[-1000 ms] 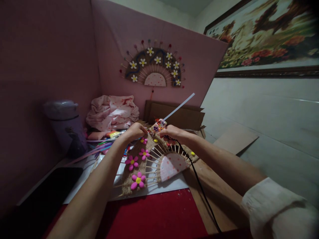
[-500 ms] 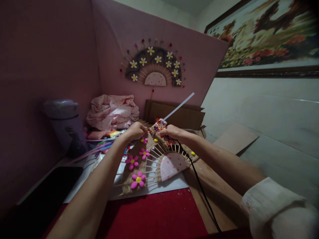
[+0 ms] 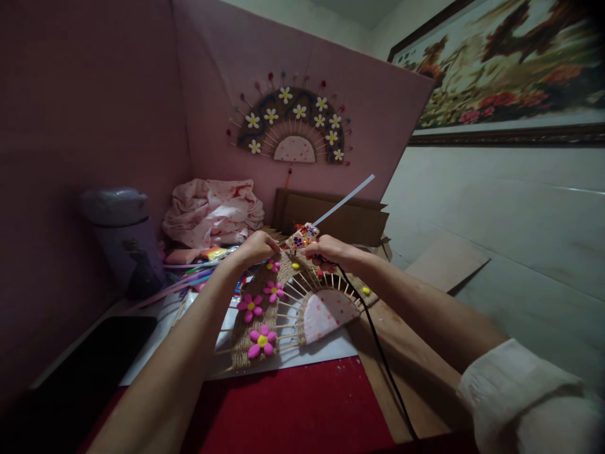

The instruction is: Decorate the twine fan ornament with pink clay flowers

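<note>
My right hand (image 3: pixel 333 248) is wrapped around a flower-patterned hot glue gun (image 3: pixel 299 239). A long translucent glue stick (image 3: pixel 347 199) sticks out of its back, and a black cord (image 3: pixel 378 345) trails down from it. My left hand (image 3: pixel 261 247) is closed in a pinch just left of the gun's front, above the upper edge of the woven twine fan (image 3: pixel 246 357). Whatever is between those fingers is too small to make out. Several pink flowers with yellow centres, such as this flower (image 3: pixel 262 341), lie on the fan, along with a loose yellow dot (image 3: pixel 295 266).
A finished-looking fan (image 3: pixel 299 112) with white flowers hangs on the pink panel. Crumpled dotted cloth (image 3: pixel 215 211), a lidded tumbler (image 3: pixel 123 246) and a black flat object (image 3: pixel 101 353) stand or lie at left. Cardboard (image 3: pixel 331 217) leans behind the hands.
The glue gun and its stick have shifted and tilted slightly to the right with my right hand. My left hand has barely moved.
</note>
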Motion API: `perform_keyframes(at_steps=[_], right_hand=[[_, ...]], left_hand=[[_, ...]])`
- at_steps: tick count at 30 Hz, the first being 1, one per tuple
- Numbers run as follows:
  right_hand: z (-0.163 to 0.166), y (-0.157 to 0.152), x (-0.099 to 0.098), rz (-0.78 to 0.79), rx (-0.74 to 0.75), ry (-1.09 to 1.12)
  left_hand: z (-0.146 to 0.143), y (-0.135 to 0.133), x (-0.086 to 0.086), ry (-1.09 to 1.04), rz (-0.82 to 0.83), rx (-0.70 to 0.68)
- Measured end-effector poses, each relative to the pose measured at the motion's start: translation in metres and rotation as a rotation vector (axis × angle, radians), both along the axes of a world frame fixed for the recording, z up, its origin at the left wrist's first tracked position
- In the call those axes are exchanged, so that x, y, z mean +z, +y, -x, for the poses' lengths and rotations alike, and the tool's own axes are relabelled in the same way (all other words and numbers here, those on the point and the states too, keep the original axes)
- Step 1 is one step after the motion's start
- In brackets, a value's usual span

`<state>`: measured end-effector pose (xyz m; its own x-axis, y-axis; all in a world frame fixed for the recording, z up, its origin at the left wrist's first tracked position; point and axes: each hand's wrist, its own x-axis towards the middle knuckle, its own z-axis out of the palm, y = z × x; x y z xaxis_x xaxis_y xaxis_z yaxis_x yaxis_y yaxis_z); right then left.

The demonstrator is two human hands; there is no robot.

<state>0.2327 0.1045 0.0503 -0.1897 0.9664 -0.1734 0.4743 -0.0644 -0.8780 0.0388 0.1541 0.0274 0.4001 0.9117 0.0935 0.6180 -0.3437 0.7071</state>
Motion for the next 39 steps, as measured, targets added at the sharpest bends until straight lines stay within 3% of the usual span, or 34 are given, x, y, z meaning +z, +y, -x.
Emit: perform_keyframes(at_steps=[15, 25, 31, 39], right_hand=[[-0.012, -0.019, 0.0, -0.014, -0.119, 0.144], [-0.056, -0.062, 0.005, 0.072, -0.166, 0.514], [-0.086, -0.082, -0.016, 0.037, -0.281, 0.688], [-0.095, -0.08, -0.044, -0.026, -0.413, 0.74]], left_hand=[[0.003, 0.006, -0.009, 0.022, -0.047, -0.079], [0.003, -0.003, 0.003, 0.094, -0.078, -0.079], [0.004, -0.009, 0.011, 0.118, -0.095, -0.055], [0.002, -0.023, 0.025, 0.265, -0.202, -0.048]])
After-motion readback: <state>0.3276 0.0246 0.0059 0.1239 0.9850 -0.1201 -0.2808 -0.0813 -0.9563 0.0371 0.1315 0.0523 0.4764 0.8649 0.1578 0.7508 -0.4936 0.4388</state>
